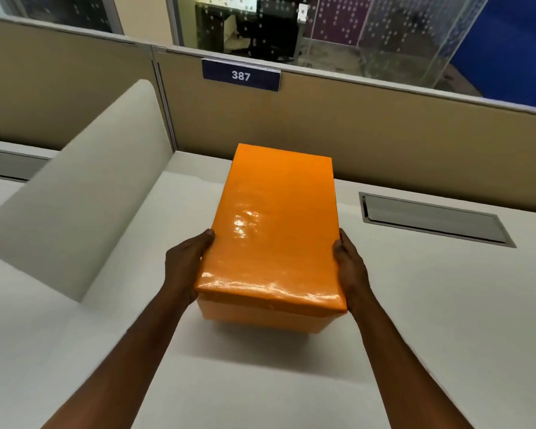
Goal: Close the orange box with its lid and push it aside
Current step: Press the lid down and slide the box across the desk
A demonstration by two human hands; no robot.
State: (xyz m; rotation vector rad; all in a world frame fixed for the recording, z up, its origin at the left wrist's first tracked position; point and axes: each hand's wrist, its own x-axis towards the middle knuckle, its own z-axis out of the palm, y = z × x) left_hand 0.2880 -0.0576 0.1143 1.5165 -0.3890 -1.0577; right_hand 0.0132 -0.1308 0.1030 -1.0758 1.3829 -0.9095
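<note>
My hands: two, my left hand (184, 264) and my right hand (351, 267) are pressing the long sides of the lid, fingers together.
Lid (276, 230): one, sitting on the one orange box (260, 320).
Box place: standing on the white desk (415, 305), near the partition (384, 134).
Desk slots: two.

The only writing I can read is the number "387", in white figures on a dark blue plate (241, 75). The plate hangs on the top edge of the beige partition (384, 125), upper middle of the frame.
</note>
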